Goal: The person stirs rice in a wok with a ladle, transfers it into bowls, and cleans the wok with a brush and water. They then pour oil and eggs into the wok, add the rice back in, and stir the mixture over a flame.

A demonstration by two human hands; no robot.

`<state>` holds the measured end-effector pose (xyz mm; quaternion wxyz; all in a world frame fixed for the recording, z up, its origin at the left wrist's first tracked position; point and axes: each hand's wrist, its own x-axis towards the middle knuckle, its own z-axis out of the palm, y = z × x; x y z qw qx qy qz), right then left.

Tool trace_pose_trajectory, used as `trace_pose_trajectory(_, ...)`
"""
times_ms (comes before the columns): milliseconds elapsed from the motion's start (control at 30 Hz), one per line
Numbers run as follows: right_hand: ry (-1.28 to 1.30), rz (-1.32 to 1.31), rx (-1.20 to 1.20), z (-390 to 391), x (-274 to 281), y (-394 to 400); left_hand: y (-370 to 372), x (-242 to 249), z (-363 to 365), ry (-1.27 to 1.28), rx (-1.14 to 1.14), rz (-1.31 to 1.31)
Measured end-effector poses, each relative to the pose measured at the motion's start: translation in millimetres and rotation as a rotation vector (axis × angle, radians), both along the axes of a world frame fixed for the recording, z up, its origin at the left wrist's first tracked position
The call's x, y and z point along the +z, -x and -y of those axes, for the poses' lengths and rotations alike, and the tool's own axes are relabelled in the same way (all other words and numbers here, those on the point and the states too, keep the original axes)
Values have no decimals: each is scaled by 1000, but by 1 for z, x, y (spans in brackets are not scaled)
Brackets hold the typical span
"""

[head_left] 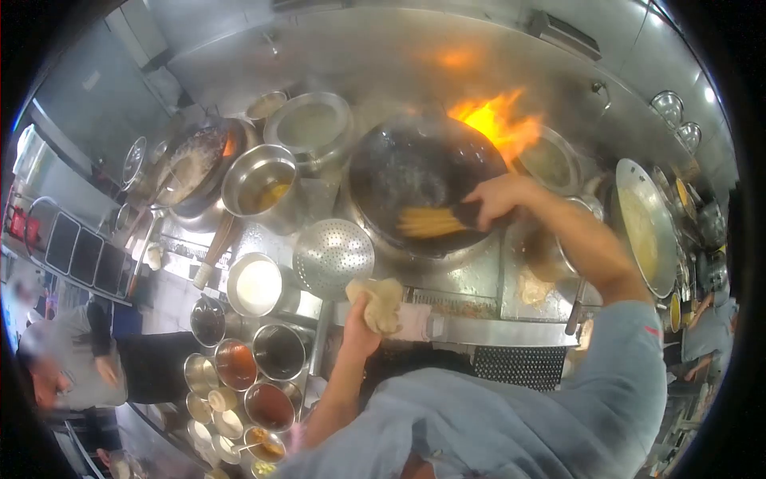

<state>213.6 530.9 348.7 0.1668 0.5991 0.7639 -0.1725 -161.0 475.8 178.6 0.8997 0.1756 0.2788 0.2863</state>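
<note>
No readable text, brand, number or sign anywhere. Small pale label on the grey wall panel (100,88), upper left, too blurry to read.

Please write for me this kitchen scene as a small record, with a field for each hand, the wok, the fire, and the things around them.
Left hand: holds a folded cloth
Right hand: holds a brush, its bristles inside the wok
Wok: dark, wet-looking inside
Fire: orange flames at the wok's far right edge
Near left of wok: perforated strainer
Near left forearm: containers, some with red sauce
Other people: co-worker at far left
Unclear: whether the bristles touch the wok
</note>
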Motion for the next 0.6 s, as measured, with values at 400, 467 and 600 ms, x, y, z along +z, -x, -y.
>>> trace_pose_trajectory(400,-179,-91,-177,56,-37,-19,-152,18,-48,-83,261,-273)
trace_pose_trajectory(467,-164,4,-160,51,-21,-86,-157,4,-55,-119,305,-323)
trace_pose_trajectory(600,-269,-145,-543,-30,-21,-71,-170,-52,-73,-309,545,-493)
